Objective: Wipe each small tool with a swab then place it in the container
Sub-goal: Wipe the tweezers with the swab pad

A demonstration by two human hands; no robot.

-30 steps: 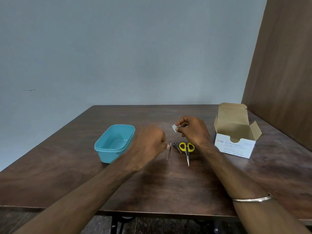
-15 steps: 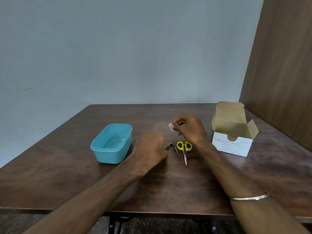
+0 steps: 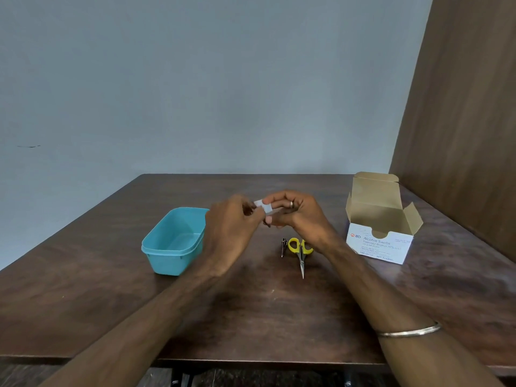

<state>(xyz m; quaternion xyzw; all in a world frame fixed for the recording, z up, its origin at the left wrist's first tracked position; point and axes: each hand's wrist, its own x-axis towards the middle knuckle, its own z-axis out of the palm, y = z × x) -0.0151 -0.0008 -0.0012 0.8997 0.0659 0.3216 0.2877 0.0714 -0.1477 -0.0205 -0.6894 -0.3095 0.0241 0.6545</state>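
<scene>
First tool at the swab, container holding nothing you can see

Your left hand (image 3: 233, 219) and right hand (image 3: 290, 213) meet above mid-table, right fingers pinched on the white swab (image 3: 264, 205); whatever the curled left fingers grip is hidden, probably a tool. The blue container (image 3: 173, 244) sits toward the left edge; scissors (image 3: 301, 250) and a small metal tool (image 3: 284, 245) lie unwiped at centre, near the open swab box (image 3: 379, 241).
</scene>
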